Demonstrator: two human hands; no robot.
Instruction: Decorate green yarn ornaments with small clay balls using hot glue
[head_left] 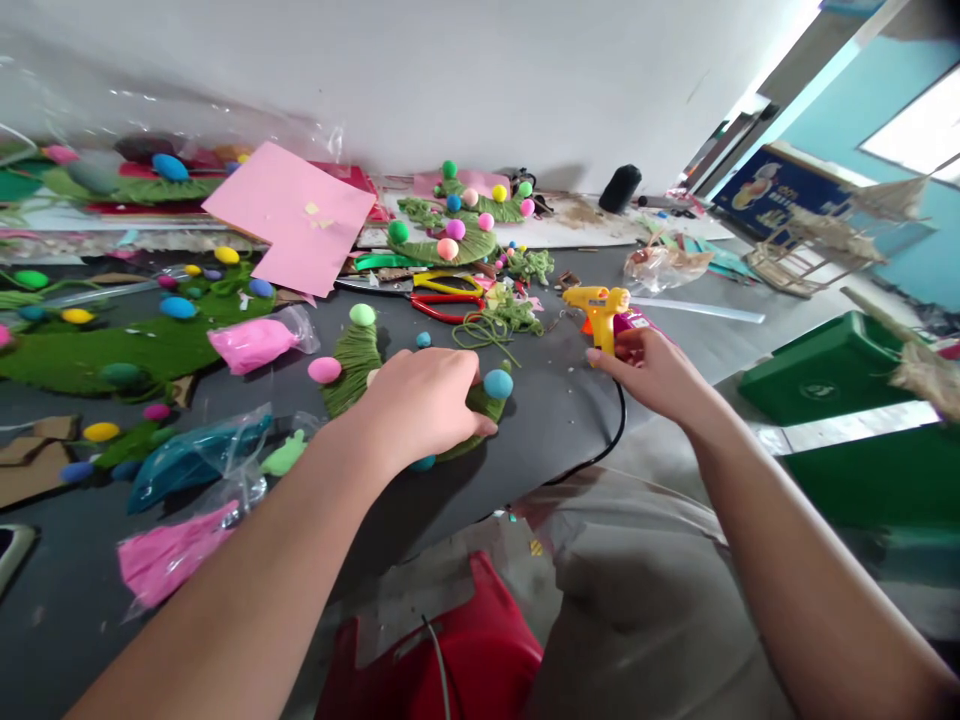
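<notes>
The yellow glue gun (602, 312) is at the right of the grey table (540, 440), near its front edge, with the right hand (651, 368) at its grip — thumb tip on the near side, the other fingers curled behind, so the handle looks pinched low down. To handle it well, I'd judge, the fingers should keep to the grip and away from the nozzle, which is likely hot, and the black cord (622, 425) needs slack so it doesn't drag. The barrel's long axis lies roughly left to right; the nozzle points left, while the handle drops toward the person. Left of it, the green yarn-wrapped piece (346, 372) lies partly under the left hand (424, 400), whose fingers are bent over it and thumb is extended below; their tips are partly hidden, so I cannot tell whether they pinch it. It seems one curve — its middle is covered — running mainly left to right, with the left end pointing away from the person. A light hold clear of the blue ball (498, 383) would suit it. Beyond lie red-handled pliers (444, 307) and a pink sheet (292, 215).
</notes>
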